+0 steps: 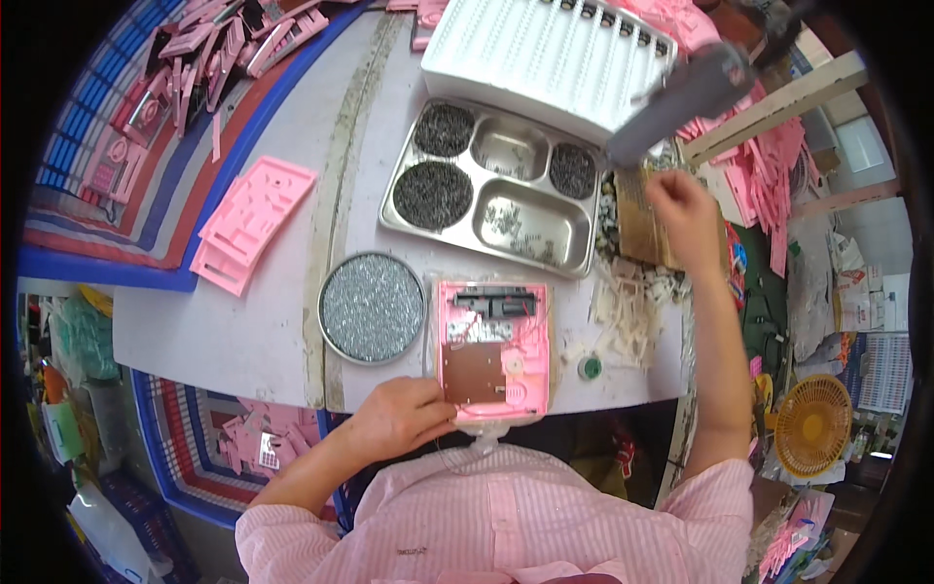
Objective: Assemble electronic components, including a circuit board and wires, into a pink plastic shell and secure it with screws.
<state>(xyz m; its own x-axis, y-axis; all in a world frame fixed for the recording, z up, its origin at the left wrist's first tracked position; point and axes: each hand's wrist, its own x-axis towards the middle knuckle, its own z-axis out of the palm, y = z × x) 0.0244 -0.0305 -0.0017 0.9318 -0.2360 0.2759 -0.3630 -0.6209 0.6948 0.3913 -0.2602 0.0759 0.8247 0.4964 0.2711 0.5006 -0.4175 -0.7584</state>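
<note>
A pink plastic casing (530,341) lies in front of me with its inside up. It holds a brown circuit board (472,373), a black part (496,303) and thin wires. My left hand (404,417) has its fingers closed on the casing's lower left corner. Out to the right, my right hand (681,209) is raised over a brown cardboard box (637,219). Its fingers are curled together, and what they hold, if anything, is hidden. Just above that hand hangs a dark grey tool (686,102), shaped like an electric screwdriver.
A round dish (372,308) of small silvery pieces stands left of the casing. Beyond is a metal tray (484,248) with screws in its compartments, then a white rack (545,58). A pink shell (255,224), cream plastic pieces (623,311) and a green-topped pot (590,367) lie around.
</note>
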